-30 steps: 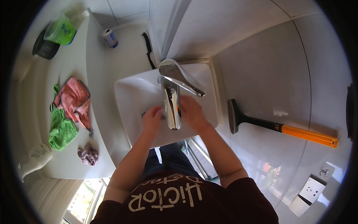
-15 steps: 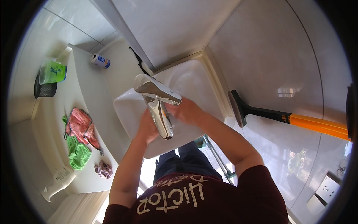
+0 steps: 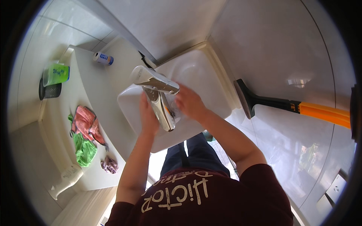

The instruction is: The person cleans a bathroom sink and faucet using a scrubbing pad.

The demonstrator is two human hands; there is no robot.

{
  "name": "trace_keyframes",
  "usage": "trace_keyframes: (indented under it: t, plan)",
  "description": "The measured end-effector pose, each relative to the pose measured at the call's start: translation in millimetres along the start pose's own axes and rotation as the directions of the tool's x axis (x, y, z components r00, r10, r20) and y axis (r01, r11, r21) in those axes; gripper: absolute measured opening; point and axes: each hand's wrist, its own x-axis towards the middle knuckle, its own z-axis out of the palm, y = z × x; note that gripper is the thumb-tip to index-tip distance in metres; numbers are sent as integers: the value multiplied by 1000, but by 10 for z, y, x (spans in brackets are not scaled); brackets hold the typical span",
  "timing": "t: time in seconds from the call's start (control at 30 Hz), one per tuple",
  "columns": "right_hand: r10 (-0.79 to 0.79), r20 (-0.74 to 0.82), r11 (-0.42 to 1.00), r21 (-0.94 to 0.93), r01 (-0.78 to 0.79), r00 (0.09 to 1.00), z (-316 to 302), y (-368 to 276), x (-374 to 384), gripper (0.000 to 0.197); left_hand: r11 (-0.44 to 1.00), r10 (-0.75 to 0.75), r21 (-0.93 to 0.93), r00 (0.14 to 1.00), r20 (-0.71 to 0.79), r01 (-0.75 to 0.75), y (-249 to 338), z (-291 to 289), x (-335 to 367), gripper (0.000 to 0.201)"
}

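Both my hands are in a white washbasin (image 3: 211,79), on either side of a chrome tap (image 3: 158,94). My left hand (image 3: 148,116) lies flat with fingers stretched out along the left side of the spout. My right hand (image 3: 190,103) is just right of the spout, fingers slightly bent toward its tip. I see nothing held in either hand. The spout hides part of the fingers.
A squeegee (image 3: 245,98) with a black blade and an orange handle lies right of the basin. On the white counter (image 3: 109,86) at left are a pink cloth (image 3: 86,122), a green cloth (image 3: 85,150), a small purple rag (image 3: 109,165), a green container (image 3: 56,73), a small can (image 3: 102,58) and a white bottle (image 3: 68,179).
The view has tilted and come closer to the basin. My hands stay by the tap; the left hand has slid up along the spout.
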Motion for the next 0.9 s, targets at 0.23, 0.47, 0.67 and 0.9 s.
trace_keyframes:
  t: [0.23,0.47,0.67,0.9]
  plan:
    - [201,142,919,317,-237,969,262,-402,-294,46,998,43,46,989,142,-50,-953,62,-336,35]
    - [476,611,-333,791,-513,633,327,-288,-354,33,996,-15,86,970,-244,38,-515,167,-331,40]
    - [425,618,-84,755,-651,662,197,-139,-346,38,600,509,775,842,-179,-199,-30,-99,127,58]
    - [472,435,339,714,-613,767,-68,-262,-339,33,544,360,784,927,104,-299,-302,-151,-40,60]
